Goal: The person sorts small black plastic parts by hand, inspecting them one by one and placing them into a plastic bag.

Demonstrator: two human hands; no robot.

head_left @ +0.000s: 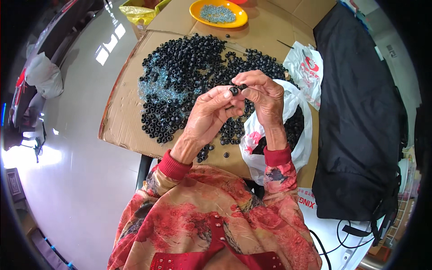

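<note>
Flowered jacket cloth (193, 211) lay nearest. Beyond it, my left hand (209, 105) pinched a black bead (234, 91) between thumb and fingers; my right hand (268, 99) pinched a dark piece (243, 87) just beside it. On the right, a white bag (306, 119) held dark beads (294, 130); a far yellow dish (195, 14) held clear ones (217, 14). Seemingly, much was left: loose black beads (184, 54) lay mixed with clear beads (155, 74) across the cardboard (123, 103).
</note>
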